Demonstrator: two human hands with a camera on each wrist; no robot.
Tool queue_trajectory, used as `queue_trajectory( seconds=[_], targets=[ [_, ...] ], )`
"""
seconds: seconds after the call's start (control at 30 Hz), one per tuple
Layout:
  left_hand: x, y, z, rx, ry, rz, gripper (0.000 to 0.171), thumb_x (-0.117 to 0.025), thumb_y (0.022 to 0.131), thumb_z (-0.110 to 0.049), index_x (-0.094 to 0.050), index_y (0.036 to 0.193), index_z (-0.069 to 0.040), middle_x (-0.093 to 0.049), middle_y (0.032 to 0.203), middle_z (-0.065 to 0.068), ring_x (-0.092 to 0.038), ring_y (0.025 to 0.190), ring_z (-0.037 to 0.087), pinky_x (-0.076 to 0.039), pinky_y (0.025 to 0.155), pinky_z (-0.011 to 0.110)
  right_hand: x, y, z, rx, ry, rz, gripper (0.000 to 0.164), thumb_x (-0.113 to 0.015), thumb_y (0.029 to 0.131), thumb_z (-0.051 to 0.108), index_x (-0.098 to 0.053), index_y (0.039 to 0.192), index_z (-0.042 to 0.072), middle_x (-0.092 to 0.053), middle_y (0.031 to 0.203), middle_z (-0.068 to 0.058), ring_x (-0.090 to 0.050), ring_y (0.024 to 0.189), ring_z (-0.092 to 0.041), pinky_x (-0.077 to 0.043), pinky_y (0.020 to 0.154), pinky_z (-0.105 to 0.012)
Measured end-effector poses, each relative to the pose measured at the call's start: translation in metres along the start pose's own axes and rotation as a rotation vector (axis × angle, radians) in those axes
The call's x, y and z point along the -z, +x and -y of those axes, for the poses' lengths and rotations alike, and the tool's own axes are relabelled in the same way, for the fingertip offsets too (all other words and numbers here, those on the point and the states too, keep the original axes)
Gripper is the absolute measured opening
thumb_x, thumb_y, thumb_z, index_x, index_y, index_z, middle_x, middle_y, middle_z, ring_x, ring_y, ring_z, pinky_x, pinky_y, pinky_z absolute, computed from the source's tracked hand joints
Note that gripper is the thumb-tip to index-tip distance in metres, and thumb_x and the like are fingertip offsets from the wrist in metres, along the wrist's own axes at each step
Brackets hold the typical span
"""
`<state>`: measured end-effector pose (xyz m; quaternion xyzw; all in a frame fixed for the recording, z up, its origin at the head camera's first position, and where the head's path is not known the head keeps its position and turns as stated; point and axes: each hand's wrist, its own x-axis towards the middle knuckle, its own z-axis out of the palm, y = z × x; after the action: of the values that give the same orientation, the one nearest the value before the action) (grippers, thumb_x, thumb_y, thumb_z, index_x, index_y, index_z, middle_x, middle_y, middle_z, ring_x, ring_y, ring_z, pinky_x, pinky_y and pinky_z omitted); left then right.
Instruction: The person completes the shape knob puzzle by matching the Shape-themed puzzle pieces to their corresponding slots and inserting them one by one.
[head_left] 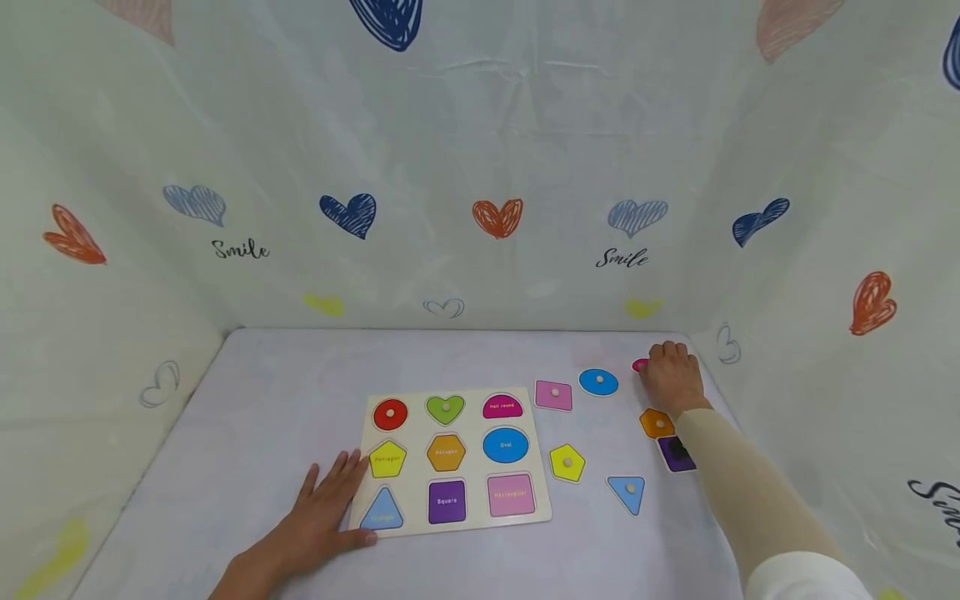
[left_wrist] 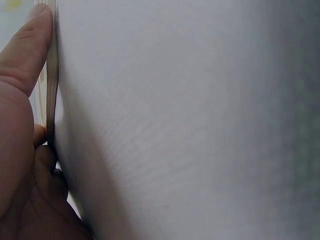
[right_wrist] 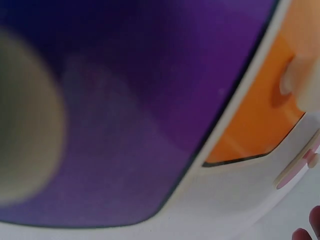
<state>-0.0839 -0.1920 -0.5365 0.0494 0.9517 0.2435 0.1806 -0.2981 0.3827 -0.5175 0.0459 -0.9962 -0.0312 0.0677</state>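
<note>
My left hand (head_left: 322,508) rests by the left edge of a cream shape-puzzle board (head_left: 412,527), fingers extended along the side and thumb at the lower corner. In the left wrist view, the thumb (left_wrist: 30,50) lies against the board's edge. At the far right of the table, my right hand (head_left: 672,379) reaches over a magenta half-round piece (head_left: 640,365), partly covering it. In the right wrist view, a pink piece (right_wrist: 295,172) shows its knob uncovered, with fingertips (right_wrist: 315,220) just beyond it. Under the right forearm lies a purple square piece (head_left: 677,456), beside an orange hexagon piece (head_left: 657,423).
Right of the board lie a pink rectangle (head_left: 553,396), a blue oval (head_left: 598,382), a yellow pentagon (head_left: 567,463) and a light-blue triangle (head_left: 627,493), all knobbed. A red circle (head_left: 390,414) and green heart (head_left: 446,409) with knobs sit in the board.
</note>
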Motion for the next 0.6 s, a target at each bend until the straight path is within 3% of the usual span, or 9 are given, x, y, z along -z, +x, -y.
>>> queue_trajectory(
  seconds=[0.17,0.47,0.6],
  targets=[
    [0.001,-0.001,-0.001,0.002,-0.009,0.002,0.126,-0.091,0.070,-0.058,-0.027,0.168,-0.013,-0.019,0.177,0.013,-0.002,0.164,0.041,0.024,0.126,0.056,-0.001,0.002,-0.005,0.006,-0.012,0.032,0.031,-0.064,0.104,0.016,-0.053,0.109,-0.012,-0.055,0.101,-0.026,-0.048,0.099,-0.044,-0.051,0.087,-0.056],
    [0.000,-0.002,-0.002,0.017,0.005,0.001,0.127,-0.091,0.069,-0.059,-0.027,0.168,-0.013,-0.018,0.177,0.013,-0.001,0.164,0.042,0.025,0.125,0.056,-0.006,0.005,-0.003,0.027,-0.056,0.071,0.029,-0.066,0.102,0.011,-0.056,0.111,-0.014,-0.058,0.099,-0.025,-0.051,0.095,-0.042,-0.055,0.087,-0.055],
    [0.001,-0.001,-0.002,0.015,0.005,-0.005,0.127,-0.091,0.068,-0.060,-0.027,0.168,-0.013,-0.018,0.177,0.013,-0.001,0.164,0.042,0.025,0.125,0.056,-0.011,0.006,-0.006,0.028,-0.067,0.052,0.029,-0.068,0.101,0.011,-0.056,0.110,-0.014,-0.058,0.097,-0.025,-0.051,0.094,-0.042,-0.055,0.084,-0.054]
  ],
)
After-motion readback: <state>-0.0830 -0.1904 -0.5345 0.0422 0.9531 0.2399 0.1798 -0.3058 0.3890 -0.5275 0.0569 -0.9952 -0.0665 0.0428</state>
